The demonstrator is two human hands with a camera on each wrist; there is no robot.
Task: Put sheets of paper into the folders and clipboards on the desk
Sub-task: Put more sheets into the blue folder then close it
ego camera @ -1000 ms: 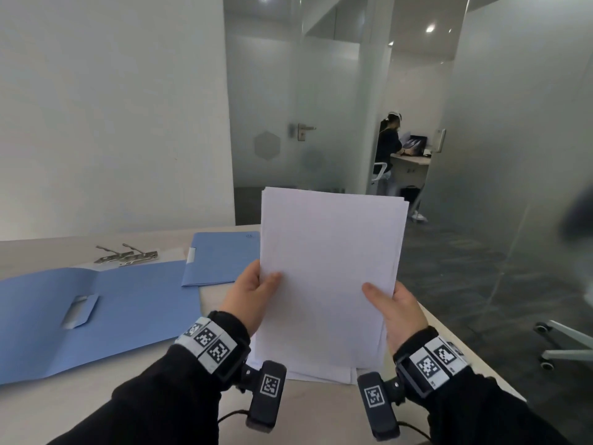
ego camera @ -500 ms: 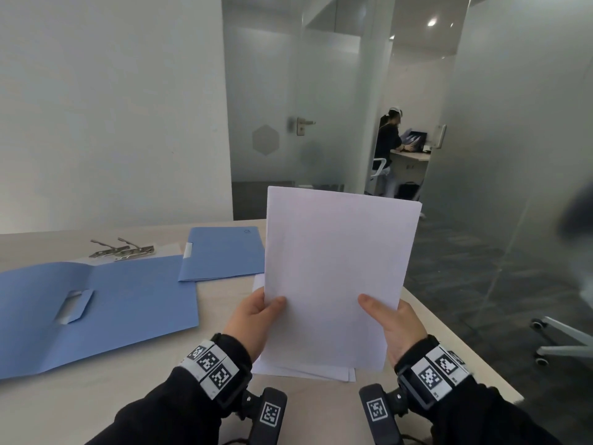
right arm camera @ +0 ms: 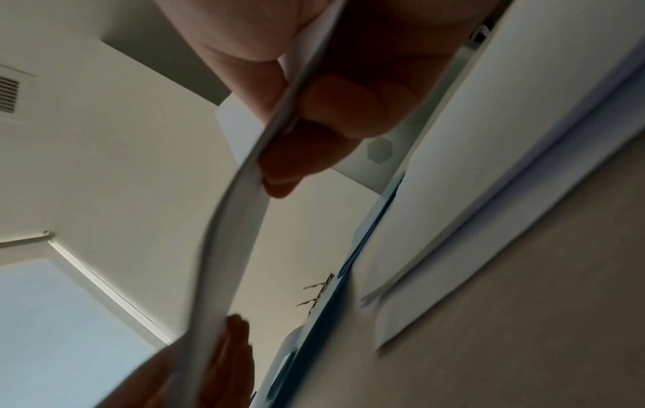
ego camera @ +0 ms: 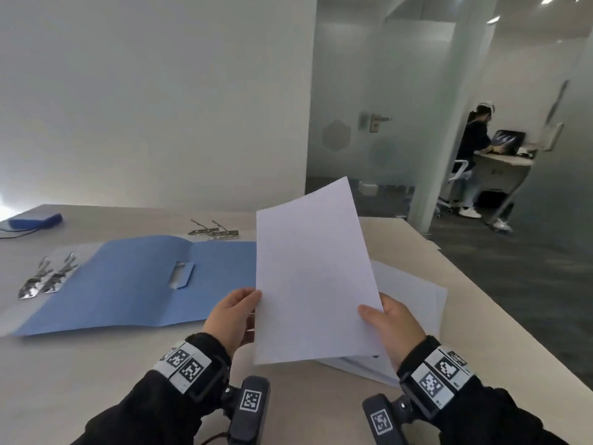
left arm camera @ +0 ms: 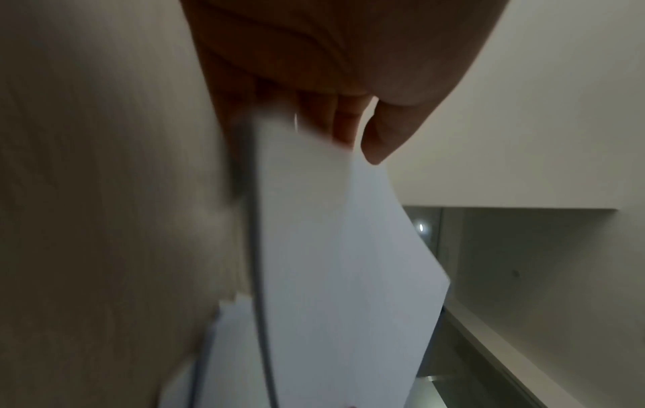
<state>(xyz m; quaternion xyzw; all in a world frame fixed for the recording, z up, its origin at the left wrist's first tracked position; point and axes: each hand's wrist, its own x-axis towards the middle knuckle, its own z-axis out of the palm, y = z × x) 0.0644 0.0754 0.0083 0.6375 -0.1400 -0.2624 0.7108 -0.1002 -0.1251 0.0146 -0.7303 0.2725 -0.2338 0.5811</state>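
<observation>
Paper sheets (ego camera: 313, 277) held raised above the desk (ego camera: 96, 364), pinched by left hand (ego camera: 232, 317) and right hand (ego camera: 393, 329) at their lower edges; open blue folder (ego camera: 141, 281) lies at ten o'clock.

Open folder (ego camera: 138, 281) lies left on the desk (ego camera: 417, 252); paper stack (ego camera: 414, 303) right; clips (ego camera: 213, 232) behind the folder.

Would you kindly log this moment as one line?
left hand: holds paper sheets | right hand: holds same | blue folder: open on desk
</observation>
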